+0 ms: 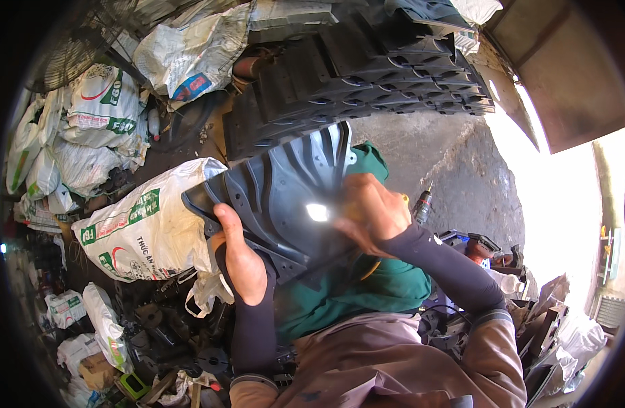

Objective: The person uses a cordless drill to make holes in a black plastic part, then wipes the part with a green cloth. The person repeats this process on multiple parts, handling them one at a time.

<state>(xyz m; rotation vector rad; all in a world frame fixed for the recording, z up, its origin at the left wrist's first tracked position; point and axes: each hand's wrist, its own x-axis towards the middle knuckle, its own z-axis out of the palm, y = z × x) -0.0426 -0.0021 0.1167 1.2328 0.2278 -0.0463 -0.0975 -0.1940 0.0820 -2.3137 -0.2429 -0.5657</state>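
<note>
A black moulded plastic panel (275, 187) with curved ribs lies tilted across my lap, over green cloth (394, 289). My left hand (243, 262) grips its near left edge, thumb on top and fingers underneath. Over the panel's right part, my right hand (377, 211) is closed and smeared by motion. Something with a bit of yellow shows at that fist, but its kind is unclear. A glaring white patch (318, 213) lies on or just above the panel beside the fist; I cannot tell whether it is a reflection or part of a tool.
Beyond the panel stands a large stack of similar black panels (340, 75). A printed white sack (153, 221) lies to the left, with more filled sacks (102, 102) behind it. A power drill (423, 207) with its bit upward is at the right, near assorted clutter (476, 251).
</note>
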